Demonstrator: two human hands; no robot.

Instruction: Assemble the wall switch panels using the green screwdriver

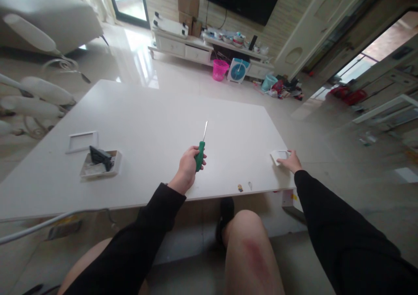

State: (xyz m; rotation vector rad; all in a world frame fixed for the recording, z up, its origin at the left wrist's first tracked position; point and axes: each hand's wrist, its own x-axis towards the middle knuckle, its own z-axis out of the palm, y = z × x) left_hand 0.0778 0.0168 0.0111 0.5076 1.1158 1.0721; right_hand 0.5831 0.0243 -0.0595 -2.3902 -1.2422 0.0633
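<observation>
My left hand (187, 166) is closed around the green handle of a screwdriver (200, 156), its metal shaft pointing away over the white table (156, 125). At the table's right edge, my right hand (292, 161) grips a small white square plate (277, 156) between thumb and fingers. The plate looks tilted against the tabletop; its far side is partly hidden by the fingers. Near the front edge lie a small brown-and-yellow piece (240, 188) and a small pale piece (250, 185), both too small to name.
On the left of the table are a white rectangular frame (82, 142) and a shallow white box (115, 166) holding dark and pale parts. A grey hose or cable (55, 223) runs along the front left. A pink basket (220, 70) and blue fan (237, 70) stand across the floor.
</observation>
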